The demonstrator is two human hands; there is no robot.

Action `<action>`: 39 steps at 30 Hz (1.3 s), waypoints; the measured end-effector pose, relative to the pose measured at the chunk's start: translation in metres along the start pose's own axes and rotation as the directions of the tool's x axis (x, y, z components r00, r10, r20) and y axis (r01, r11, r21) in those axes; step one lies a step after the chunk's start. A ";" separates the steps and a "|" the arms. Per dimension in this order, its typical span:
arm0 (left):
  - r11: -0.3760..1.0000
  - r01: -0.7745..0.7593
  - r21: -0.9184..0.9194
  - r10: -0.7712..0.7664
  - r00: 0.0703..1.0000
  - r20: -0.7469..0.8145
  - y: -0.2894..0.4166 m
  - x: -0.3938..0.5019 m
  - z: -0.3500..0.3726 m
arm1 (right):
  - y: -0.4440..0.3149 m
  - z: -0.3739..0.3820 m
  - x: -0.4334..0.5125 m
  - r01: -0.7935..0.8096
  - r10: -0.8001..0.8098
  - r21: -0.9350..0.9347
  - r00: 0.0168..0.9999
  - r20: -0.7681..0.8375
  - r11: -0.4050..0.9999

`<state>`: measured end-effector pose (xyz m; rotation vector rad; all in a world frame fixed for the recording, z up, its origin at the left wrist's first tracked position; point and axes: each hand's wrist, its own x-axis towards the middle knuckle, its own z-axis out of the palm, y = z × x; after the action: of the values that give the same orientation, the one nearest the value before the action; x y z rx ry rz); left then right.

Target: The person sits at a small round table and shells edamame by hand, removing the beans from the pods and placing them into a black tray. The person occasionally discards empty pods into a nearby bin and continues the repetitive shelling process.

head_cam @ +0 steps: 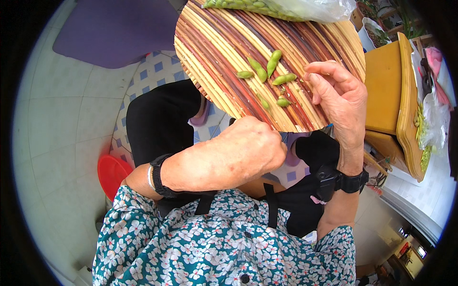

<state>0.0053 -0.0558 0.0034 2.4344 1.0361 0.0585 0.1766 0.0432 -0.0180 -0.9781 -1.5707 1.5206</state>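
A round tabletop of striped wood strips [222, 53] stands before me. Several green soybean pods lie near its middle: an upright plump pod [274, 62], a pod beside it [258, 69], a short pod [245, 74] and a pod nearest my right hand [284, 79]. Closer to me are a smaller pod piece [283, 102] and a flat green piece [263, 102]. My right hand [338, 89] hovers over the right side, thumb and forefinger slightly apart, nothing visible between them. Curled at the near edge, my left hand [250, 143] shows only its back; its fingers are hidden.
A clear plastic bag of green pods [264, 8] rests on the tabletop's far side. On the right stands a yellow wooden cabinet [383, 85], with plant pots [374, 34] beyond it. A red basin [112, 175] sits on the floor at left, below a purple surface [118, 32].
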 end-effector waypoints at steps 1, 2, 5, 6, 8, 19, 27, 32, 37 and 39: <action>1.000 0.000 -0.007 -0.001 1.000 -0.011 -0.001 0.000 -0.001 | 0.002 0.002 0.001 0.072 -0.073 -0.073 0.997 -0.012 0.995; 0.998 -0.026 -0.056 0.023 0.998 -0.059 -0.001 0.001 -0.001 | 0.004 0.005 0.001 0.140 -0.144 -0.138 0.989 -0.019 0.980; 0.985 -0.074 -0.155 0.047 0.985 -0.167 -0.001 0.003 -0.004 | 0.004 0.007 0.002 0.283 -0.292 -0.475 0.955 0.057 0.833; 0.982 -0.076 -0.172 0.046 0.984 -0.170 -0.001 0.003 -0.005 | 0.003 0.008 0.003 0.348 -0.353 -0.574 0.929 0.109 0.741; 0.976 -0.047 -0.214 0.016 0.989 -0.145 -0.003 0.003 -0.007 | 0.003 0.011 0.003 0.406 -0.402 -0.704 0.897 0.185 0.583; 0.528 -0.148 -0.836 -0.407 0.820 -0.403 -0.027 0.007 -0.011 | -0.002 0.013 -0.001 0.074 -0.079 -0.064 0.993 -0.088 0.995; 0.222 -0.183 -0.958 -0.605 0.744 -0.283 -0.036 0.017 -0.014 | -0.010 0.027 -0.009 0.059 -0.060 -0.056 0.998 -0.011 0.997; 0.188 -0.281 -0.941 -0.562 0.755 -0.338 -0.045 0.021 -0.013 | -0.016 0.024 -0.010 -0.090 0.088 0.041 0.995 0.051 0.995; 0.216 -0.238 -0.947 -0.537 0.781 -0.319 -0.048 0.020 -0.013 | -0.019 0.020 -0.010 -0.160 0.155 0.037 0.981 0.113 0.986; 0.238 -0.234 -0.943 -0.522 0.787 -0.328 -0.047 0.021 -0.013 | -0.017 0.020 -0.010 -0.147 0.148 -0.011 0.984 0.104 0.989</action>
<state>-0.0136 -0.0083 -0.0099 1.0437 0.9867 1.1551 0.1624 0.0248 -0.0012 -1.0521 -1.6030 1.6956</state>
